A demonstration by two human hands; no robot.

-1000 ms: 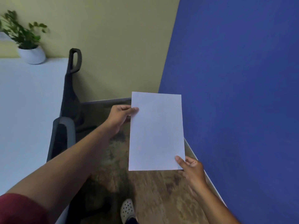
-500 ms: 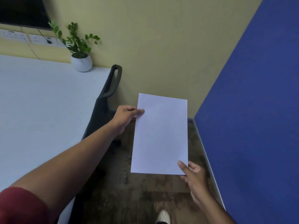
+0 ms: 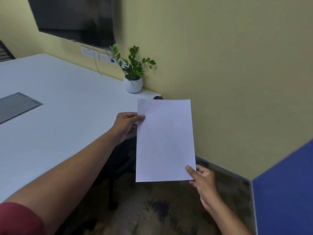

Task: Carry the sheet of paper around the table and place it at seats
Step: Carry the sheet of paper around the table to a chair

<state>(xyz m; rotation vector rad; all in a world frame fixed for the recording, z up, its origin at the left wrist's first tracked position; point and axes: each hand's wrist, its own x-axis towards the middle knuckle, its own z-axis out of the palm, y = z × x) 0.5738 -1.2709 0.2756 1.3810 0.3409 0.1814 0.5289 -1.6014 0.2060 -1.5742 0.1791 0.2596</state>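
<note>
A blank white sheet of paper [image 3: 165,141] hangs in the air in front of me, past the right edge of the white table [image 3: 59,116]. My left hand [image 3: 126,125] pinches its upper left edge. My right hand [image 3: 202,181] grips its lower right corner, thumb on top. A black chair [image 3: 118,160] is tucked under the table just below the sheet, mostly hidden by my left arm and the paper.
A potted plant [image 3: 133,77] stands at the table's far right corner. A grey cable hatch [image 3: 16,106] is set into the tabletop at left. A dark screen [image 3: 74,19] hangs on the yellow wall. A blue partition [image 3: 284,192] closes the right side.
The view has swung left: the table, plant and wall screen now fill the left, and the blue partition has slid to the right edge. Both hands keep the same hold on the sheet.
</note>
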